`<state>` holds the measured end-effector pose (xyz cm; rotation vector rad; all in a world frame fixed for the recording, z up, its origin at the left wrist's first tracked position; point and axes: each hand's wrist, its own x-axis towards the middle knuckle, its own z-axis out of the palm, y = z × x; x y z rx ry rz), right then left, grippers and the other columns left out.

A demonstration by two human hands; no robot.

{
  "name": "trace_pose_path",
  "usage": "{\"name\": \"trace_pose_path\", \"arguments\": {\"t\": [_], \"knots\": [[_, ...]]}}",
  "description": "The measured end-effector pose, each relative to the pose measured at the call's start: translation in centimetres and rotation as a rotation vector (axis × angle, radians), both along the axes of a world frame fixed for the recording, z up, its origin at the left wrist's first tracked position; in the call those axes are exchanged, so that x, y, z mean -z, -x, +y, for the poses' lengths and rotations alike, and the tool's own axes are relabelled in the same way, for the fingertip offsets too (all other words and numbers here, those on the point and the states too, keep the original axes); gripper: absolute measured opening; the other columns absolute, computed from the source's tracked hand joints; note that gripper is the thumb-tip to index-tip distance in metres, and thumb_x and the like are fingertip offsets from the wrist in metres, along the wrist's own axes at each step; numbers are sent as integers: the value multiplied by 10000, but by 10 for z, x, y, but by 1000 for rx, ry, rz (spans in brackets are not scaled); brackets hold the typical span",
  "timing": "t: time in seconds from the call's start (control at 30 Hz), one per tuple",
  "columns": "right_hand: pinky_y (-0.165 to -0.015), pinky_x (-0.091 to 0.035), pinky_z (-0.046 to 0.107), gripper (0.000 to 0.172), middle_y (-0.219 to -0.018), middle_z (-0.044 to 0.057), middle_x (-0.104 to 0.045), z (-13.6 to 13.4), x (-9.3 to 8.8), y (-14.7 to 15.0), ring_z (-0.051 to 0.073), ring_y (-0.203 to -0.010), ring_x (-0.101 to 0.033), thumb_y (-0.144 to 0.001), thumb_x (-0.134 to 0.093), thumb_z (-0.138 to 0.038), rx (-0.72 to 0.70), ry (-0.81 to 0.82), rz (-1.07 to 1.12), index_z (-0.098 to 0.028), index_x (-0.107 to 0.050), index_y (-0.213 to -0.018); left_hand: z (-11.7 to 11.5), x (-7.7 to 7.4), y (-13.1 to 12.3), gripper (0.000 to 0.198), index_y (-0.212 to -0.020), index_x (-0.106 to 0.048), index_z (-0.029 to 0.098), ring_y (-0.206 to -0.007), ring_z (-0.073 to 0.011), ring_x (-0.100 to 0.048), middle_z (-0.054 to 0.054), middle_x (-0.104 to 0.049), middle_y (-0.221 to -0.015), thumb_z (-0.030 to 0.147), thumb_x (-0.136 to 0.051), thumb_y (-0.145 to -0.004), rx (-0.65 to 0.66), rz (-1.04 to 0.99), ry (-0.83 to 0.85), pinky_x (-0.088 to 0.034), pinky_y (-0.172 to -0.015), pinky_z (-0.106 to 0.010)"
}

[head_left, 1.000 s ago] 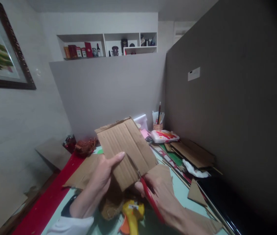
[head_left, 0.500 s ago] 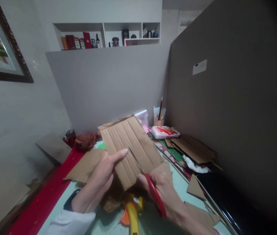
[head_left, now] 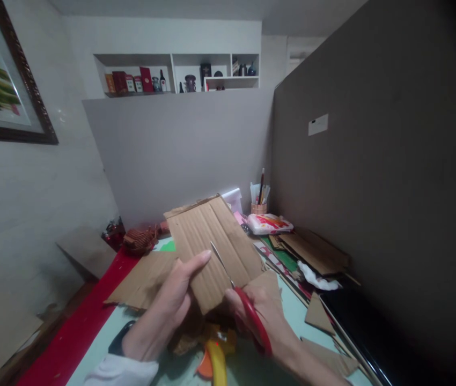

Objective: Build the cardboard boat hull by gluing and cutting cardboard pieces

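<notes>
My left hand (head_left: 183,284) grips the left edge of a piece of corrugated cardboard (head_left: 204,230), thumb on top and fingers hidden beneath. My right hand (head_left: 260,311) is closed around the red handles of a pair of scissors (head_left: 254,319). One slim blade lies over the cardboard face, pointing up and left near my left thumb; the other blade is out of sight, probably under the sheet. Below the cardboard, a yellow tool with an orange trigger (head_left: 217,356), like a glue gun, rests on the table.
Another cardboard sheet (head_left: 143,276) lies to the left. Stacked cardboard (head_left: 316,249), crumpled white tissue (head_left: 316,276), offcuts (head_left: 318,314) and a glossy black object (head_left: 373,327) line the right. At the back stand a pen holder (head_left: 259,206) and a red-white packet (head_left: 270,223).
The view has tilted up slightly, so the background sits lower. Both hands, the cardboard and the scissors keep almost the same positions relative to each other.
</notes>
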<state>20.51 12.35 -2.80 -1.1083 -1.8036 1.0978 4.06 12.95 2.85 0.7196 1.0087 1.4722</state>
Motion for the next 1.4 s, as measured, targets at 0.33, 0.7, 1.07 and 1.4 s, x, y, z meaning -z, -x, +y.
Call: {"name": "trace_pose_path", "arguments": {"t": [0.33,0.7,1.07,1.4], "knots": [[-493,-305,236,576,-575,-35,-469,-4,-5,4,119,-544,-432,-906,-443,-718,-124,29,23,-208,-472,-638,14,-16,19,408,-1009,-676,94,-887,-276,-728,-115,-766,-936,196,-844,-652,-348,74,-143,-602,-763,-373],[-469,-290,219,588,-561,-58,-389,-1,-20,-8,101,-526,-381,-830,-515,-774,-179,86,91,-220,-432,-654,21,-21,48,512,-1084,-724,65,-1005,-336,-721,-181,-770,-1093,300,-872,-655,-139,254,-281,-590,-819,-386],[-403,-168,213,546,-548,-75,-336,-6,-29,-10,82,-458,-287,-880,-486,-712,-315,255,136,-232,-387,-640,6,-30,37,451,-1107,-719,105,-895,-276,-737,-127,-789,-1025,344,-814,-738,4,392,-285,-578,-771,-329],[-459,-346,205,511,-592,-17,-562,4,4,4,88,-460,-474,-918,-479,-633,-123,187,151,-167,-564,-726,1,-19,7,303,-986,-754,141,-875,-289,-730,-117,-795,-981,320,-774,-742,-13,430,-251,-576,-741,-343]]}}
